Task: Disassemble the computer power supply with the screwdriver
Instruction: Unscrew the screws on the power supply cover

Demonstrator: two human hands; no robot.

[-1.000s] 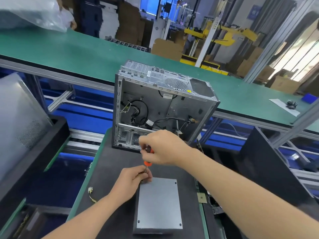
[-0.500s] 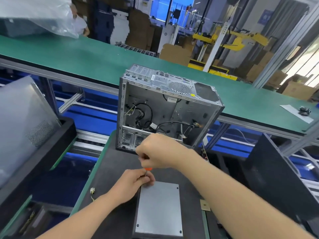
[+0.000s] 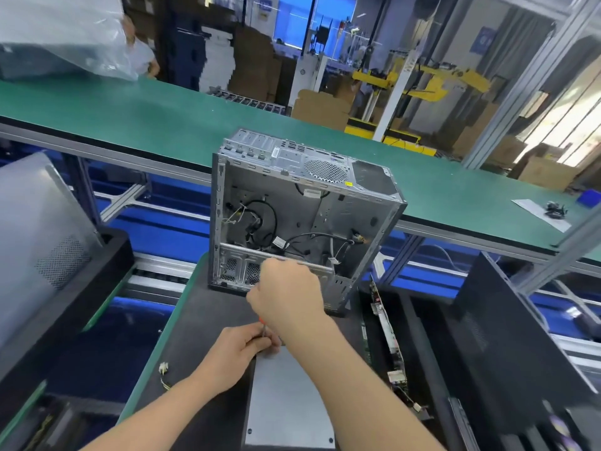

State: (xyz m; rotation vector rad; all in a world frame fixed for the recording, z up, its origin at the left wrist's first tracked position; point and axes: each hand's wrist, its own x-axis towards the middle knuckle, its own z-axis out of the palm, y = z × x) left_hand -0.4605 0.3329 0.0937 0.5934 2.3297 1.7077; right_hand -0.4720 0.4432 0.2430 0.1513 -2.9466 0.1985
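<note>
Loose connector (image 3: 163,369): on the dark mat (image 3: 201,320), far left
Left hand (image 3: 242,348): fingertips pinched low on the shaft
Screwdriver (image 3: 264,331): upright, handle mostly hidden
Power supply (image 3: 286,402): flat on the mat, grey plate up, far-left corner at the left hand
Right hand (image 3: 286,297): clamped round the handle, above the left
Computer case (image 3: 292,216): open, standing behind

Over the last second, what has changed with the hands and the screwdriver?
The right hand, gripping the screwdriver, has come down closer to the left hand, so the orange handle is almost hidden. The left hand still pinches the shaft at the far left corner of the power supply; the computer case has not moved.
</note>
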